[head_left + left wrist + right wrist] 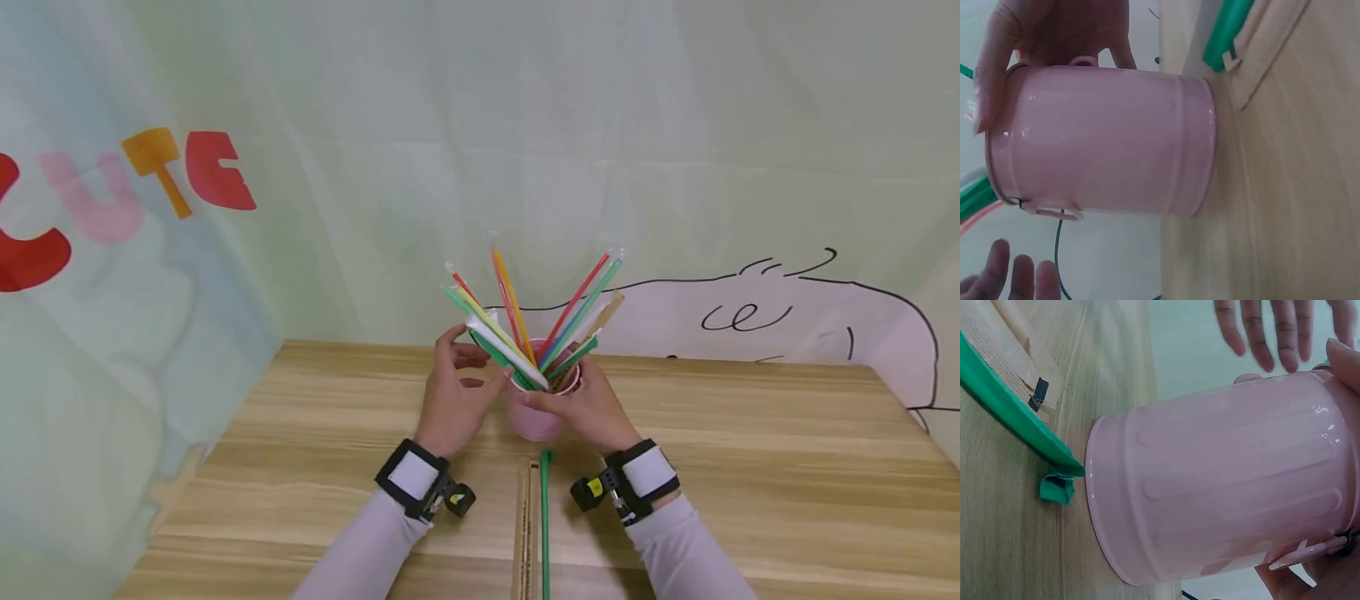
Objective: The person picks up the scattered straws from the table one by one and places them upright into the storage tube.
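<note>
A pink metal bucket [534, 423] with small side handles stands upright on the table, full of wrapped drinking straws [510, 292] in several colours. My right hand [597, 410] grips the bucket's right side, its thumb over the front of the rim; the left wrist view shows this hand [1072, 31] around the upper part. On the other side, my left hand [456, 400] is beside a white-wrapped straw [506, 350] and green ones leaning out leftward. Its fingers [1286, 328] look fairly straight and apart from the bucket wall in the right wrist view. Whether its thumb touches the straws is unclear.
In front of the bucket, a brown paper-wrapped strip [527, 525] and a green wrapped stick [545, 517] lie side by side on the wooden table [315, 433]. Behind the table hangs a printed cloth backdrop [360, 167]. Each wrist wears a strapped camera.
</note>
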Tool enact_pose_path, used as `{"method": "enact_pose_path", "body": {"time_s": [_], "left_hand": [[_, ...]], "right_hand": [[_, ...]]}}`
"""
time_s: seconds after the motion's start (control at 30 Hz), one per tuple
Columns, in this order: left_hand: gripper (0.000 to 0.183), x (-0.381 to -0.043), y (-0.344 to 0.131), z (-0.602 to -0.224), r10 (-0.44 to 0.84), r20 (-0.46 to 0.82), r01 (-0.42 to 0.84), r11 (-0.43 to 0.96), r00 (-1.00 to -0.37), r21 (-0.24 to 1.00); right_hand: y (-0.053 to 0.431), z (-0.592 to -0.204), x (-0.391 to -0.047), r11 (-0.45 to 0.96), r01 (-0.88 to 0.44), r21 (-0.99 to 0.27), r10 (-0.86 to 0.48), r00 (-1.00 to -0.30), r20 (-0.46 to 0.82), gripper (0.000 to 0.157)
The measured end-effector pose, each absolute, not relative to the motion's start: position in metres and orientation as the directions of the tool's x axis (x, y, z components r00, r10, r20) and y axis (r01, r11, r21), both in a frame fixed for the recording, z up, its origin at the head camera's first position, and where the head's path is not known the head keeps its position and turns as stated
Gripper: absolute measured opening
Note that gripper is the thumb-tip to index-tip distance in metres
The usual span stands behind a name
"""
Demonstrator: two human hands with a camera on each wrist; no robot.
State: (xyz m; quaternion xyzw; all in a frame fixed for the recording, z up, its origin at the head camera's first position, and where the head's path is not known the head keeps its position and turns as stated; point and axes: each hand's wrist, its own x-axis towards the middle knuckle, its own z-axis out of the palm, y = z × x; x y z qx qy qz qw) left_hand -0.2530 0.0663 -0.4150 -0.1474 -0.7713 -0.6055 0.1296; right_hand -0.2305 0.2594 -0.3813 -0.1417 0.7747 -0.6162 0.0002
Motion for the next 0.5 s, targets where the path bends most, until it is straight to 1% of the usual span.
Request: {"method": "enact_pose_path", "body": {"time_s": [0.13,0.27,0.3,0.37,0.5], "left_hand": [[0.084,-0.254,0.065,-0.422,0.225,0.337,0.387,0.236,-0.914,0.892],[0.094,-0.258,0.072,-0.432,0.37,0.325,0.434,0.265,-0.87,0.861],[0.096,-0.259,0.075,-0.434,0.383,0.331,0.446,0.266,-0.862,0.855],[0.098,-0.258,0.082,-0.431,0.397,0.354,0.465,0.227,-0.847,0.856],[0.09,-0.254,0.093,-0.414,0.426,0.407,0.497,0.121,-0.808,0.859]], "right_hand": [[0.259,-0.38,-0.231,0.194,-0.226,-0.955,-0.233,-0.956,0.179,0.069],[0.259,-0.38,-0.232,0.155,-0.235,-0.959,-0.258,-0.947,0.191,0.067],[0.259,-0.381,-0.232,0.146,-0.236,-0.961,-0.26,-0.946,0.192,0.067],[0.26,-0.386,-0.235,0.124,-0.242,-0.962,-0.273,-0.941,0.201,0.067],[0.263,-0.4,-0.243,0.11,-0.255,-0.961,-0.284,-0.934,0.216,0.064]]}}
